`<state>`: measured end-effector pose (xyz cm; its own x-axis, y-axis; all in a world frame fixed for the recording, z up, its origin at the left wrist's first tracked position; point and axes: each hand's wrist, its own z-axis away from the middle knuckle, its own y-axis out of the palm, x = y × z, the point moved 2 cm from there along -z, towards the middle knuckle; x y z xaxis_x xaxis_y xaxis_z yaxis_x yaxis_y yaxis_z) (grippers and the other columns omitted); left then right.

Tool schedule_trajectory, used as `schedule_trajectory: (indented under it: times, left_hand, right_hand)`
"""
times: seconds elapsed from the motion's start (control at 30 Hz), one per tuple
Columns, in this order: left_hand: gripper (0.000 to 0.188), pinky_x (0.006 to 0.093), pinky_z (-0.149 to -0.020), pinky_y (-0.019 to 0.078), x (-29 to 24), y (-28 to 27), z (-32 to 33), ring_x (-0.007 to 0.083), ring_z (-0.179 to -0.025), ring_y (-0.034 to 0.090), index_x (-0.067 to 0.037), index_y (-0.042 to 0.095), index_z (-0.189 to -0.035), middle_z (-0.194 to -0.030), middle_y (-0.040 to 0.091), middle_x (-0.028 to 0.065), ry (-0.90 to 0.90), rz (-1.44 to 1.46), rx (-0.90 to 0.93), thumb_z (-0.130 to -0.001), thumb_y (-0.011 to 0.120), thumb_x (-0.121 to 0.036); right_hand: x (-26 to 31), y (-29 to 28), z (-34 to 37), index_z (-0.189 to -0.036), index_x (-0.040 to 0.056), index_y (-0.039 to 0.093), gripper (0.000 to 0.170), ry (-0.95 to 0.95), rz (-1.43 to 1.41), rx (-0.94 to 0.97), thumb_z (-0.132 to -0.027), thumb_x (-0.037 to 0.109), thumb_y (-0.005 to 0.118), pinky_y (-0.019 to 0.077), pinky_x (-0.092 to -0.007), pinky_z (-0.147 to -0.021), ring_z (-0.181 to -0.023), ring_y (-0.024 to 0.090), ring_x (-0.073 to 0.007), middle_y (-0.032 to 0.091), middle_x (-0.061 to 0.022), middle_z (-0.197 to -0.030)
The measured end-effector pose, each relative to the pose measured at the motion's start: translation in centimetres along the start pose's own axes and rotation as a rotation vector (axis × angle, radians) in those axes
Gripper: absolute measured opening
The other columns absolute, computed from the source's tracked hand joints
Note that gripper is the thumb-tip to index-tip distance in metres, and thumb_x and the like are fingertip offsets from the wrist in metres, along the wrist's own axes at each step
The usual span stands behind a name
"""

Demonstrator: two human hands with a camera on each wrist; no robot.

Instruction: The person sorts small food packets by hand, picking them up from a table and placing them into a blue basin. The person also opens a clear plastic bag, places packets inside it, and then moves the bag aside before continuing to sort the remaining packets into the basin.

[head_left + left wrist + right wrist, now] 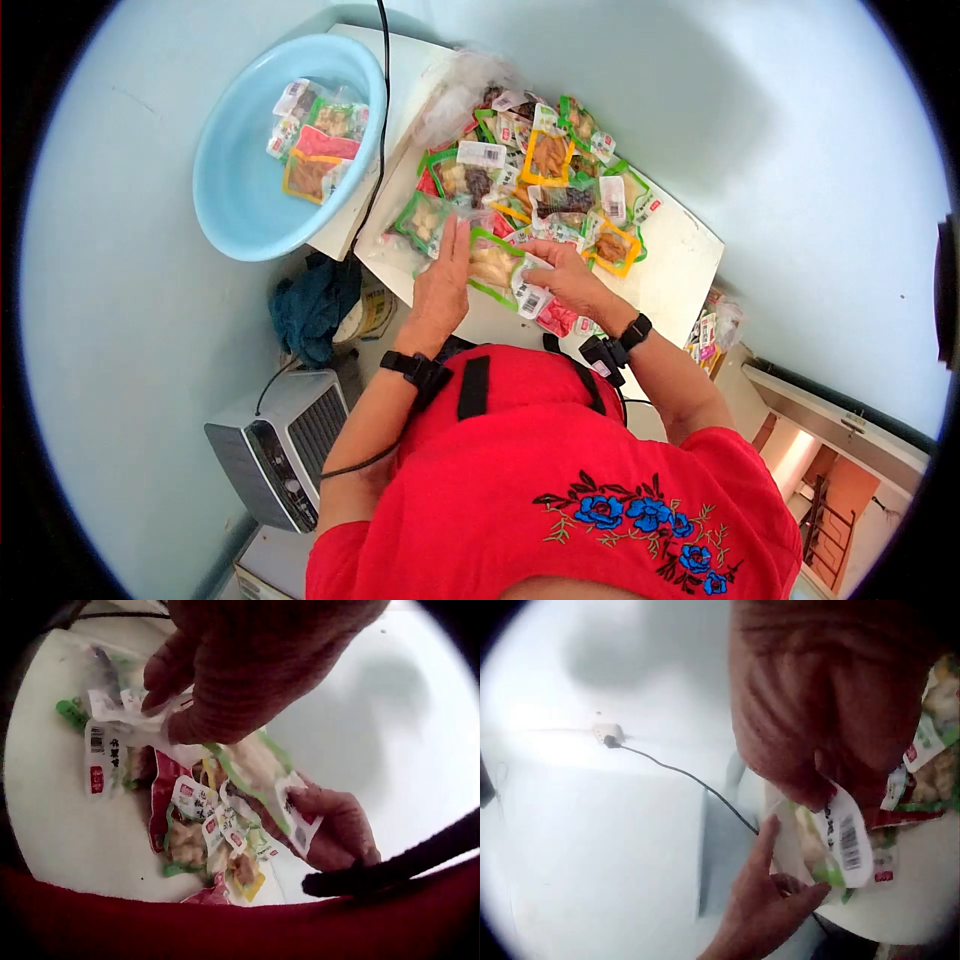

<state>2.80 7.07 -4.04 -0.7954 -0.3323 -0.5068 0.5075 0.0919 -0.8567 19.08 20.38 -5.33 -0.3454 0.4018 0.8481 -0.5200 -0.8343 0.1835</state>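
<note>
My right hand (572, 280) pinches the white, barcoded end of a green-edged snack packet (493, 268) with pale pieces inside. In the right wrist view that white end (847, 832) shows under the fingers. Across from it, my left hand (443, 290) has its index finger extended upward. The left wrist view shows the fingertips (161, 712) of this hand pinching thin clear plastic bag film (150, 733), with more packets behind it. A heap of snack packets (550, 158), edged in green, yellow and red, lies on the white table just beyond both hands.
A light-blue basin (215, 190) with several packets inside stands at the table's left. A black cable (378, 170) runs down beside it. Crumpled clear plastic (455, 105) lies behind the heap. Below the basin hang dark blue cloths (312, 305), and a grey appliance (265, 440) stands lower left.
</note>
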Motion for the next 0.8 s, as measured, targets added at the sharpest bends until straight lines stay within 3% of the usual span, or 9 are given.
schedule_trajectory:
  times: [0.1, 0.23, 0.27, 0.37, 0.5, 0.53, 0.63, 0.73, 0.8]
  left_hand:
    - [0.083, 0.0435, -0.068, 0.0545, 0.0, -0.3, -0.1, 0.0377, -0.090, 0.065, 0.000, 0.027, -0.146, -0.156, 0.020, 0.0196, 0.006, -0.002, 0.002, -0.070, 0.055, 0.013]
    - [0.083, 0.0435, -0.068, 0.0546, 0.0, -0.7, 0.1, 0.0376, -0.092, 0.065, 0.000, 0.027, -0.146, -0.156, 0.020, 0.0198, 0.028, 0.021, -0.007, -0.069, 0.055, 0.014]
    - [0.083, 0.0436, -0.069, 0.0546, 0.0, -0.7, 0.1, 0.0376, -0.092, 0.064, 0.000, 0.027, -0.146, -0.156, 0.020, 0.0199, 0.034, 0.017, -0.012, -0.069, 0.055, 0.014]
    - [0.083, 0.0436, -0.069, 0.0546, 0.2, -0.8, 0.2, 0.0378, -0.093, 0.064, 0.000, 0.027, -0.146, -0.156, 0.021, 0.0199, 0.053, 0.015, -0.012, -0.069, 0.054, 0.015]
    - [0.081, 0.0450, -0.071, 0.0543, 0.4, -1.3, 0.2, 0.0408, -0.095, 0.063, -0.001, 0.027, -0.147, -0.157, 0.020, 0.0192, 0.036, 0.065, 0.035, -0.071, 0.054, 0.013]
    - [0.080, 0.0462, -0.073, 0.0542, 0.5, -1.5, 0.2, 0.0433, -0.098, 0.061, -0.002, 0.026, -0.147, -0.157, 0.020, 0.0187, 0.019, 0.093, 0.053, -0.073, 0.053, 0.012]
    - [0.079, 0.0472, -0.076, 0.0541, 0.8, -1.8, 0.4, 0.0455, -0.101, 0.060, -0.004, 0.026, -0.148, -0.157, 0.019, 0.0176, 0.008, 0.125, 0.051, -0.075, 0.053, 0.012]
    - [0.080, 0.0467, -0.078, 0.0541, 0.8, -2.1, 0.4, 0.0451, -0.103, 0.059, -0.003, 0.026, -0.148, -0.157, 0.019, 0.0169, 0.016, 0.145, 0.015, -0.074, 0.053, 0.012]
    - [0.079, 0.0463, -0.079, 0.0540, 0.9, -2.1, 0.5, 0.0449, -0.105, 0.058, -0.003, 0.026, -0.147, -0.158, 0.019, 0.0165, 0.029, 0.150, -0.011, -0.074, 0.053, 0.012]
  right_hand:
    - [-0.8, 0.9, -1.3, -0.127, 0.0019, 0.059, 0.044, 0.070, -0.049, -0.005, -0.083, -0.004, 0.062, 0.0509, -0.0243, -0.080, -0.089, 0.062, -0.0079, 0.064, 0.0000, -0.106]
    - [0.9, 3.2, -2.3, -0.129, 0.0050, 0.059, 0.046, 0.105, -0.237, 0.032, -0.084, -0.002, 0.062, 0.0468, -0.0215, -0.066, -0.079, 0.059, -0.0048, 0.065, 0.0019, -0.099]
    - [2.3, 3.9, -2.3, -0.132, 0.0065, 0.057, 0.048, 0.150, -0.216, 0.050, -0.084, -0.001, 0.061, 0.0425, -0.0207, -0.061, -0.075, 0.056, -0.0034, 0.064, 0.0037, -0.094]
    - [1.0, 4.5, -4.5, -0.136, 0.0071, 0.053, 0.052, 0.101, -0.102, 0.150, -0.085, -0.001, 0.060, 0.0420, -0.0204, -0.062, -0.073, 0.054, -0.0031, 0.062, 0.0055, -0.091]
    - [-1.8, 6.5, -8.1, -0.127, 0.0047, 0.054, 0.039, 0.084, -0.340, 0.201, -0.088, 0.001, 0.060, 0.0472, -0.0271, -0.074, -0.089, 0.058, -0.0109, 0.062, -0.0001, -0.106]
    - [-2.4, 7.4, -8.9, -0.120, 0.0023, 0.055, 0.033, 0.074, -0.443, 0.176, -0.087, -0.001, 0.059, 0.0468, -0.0288, -0.063, -0.080, 0.055, -0.0134, 0.057, -0.0025, -0.094]
    - [-4.5, 7.6, -11.0, -0.118, 0.0015, 0.055, 0.028, 0.108, -0.352, 0.203, -0.091, -0.001, 0.055, 0.0503, -0.0309, -0.070, -0.088, 0.057, -0.0159, 0.059, -0.0043, -0.103]
    - [-5.1, 8.6, -11.6, -0.114, 0.0021, 0.056, 0.021, -0.005, -0.423, 0.160, -0.094, 0.006, 0.056, 0.0494, -0.0317, -0.067, -0.085, 0.057, -0.0155, 0.061, -0.0040, -0.101]
    - [-5.5, 9.3, -11.9, -0.108, 0.0017, 0.059, 0.018, 0.000, -0.390, -0.036, -0.095, 0.013, 0.057, 0.0484, -0.0328, -0.065, -0.083, 0.057, -0.0150, 0.062, -0.0045, -0.095]
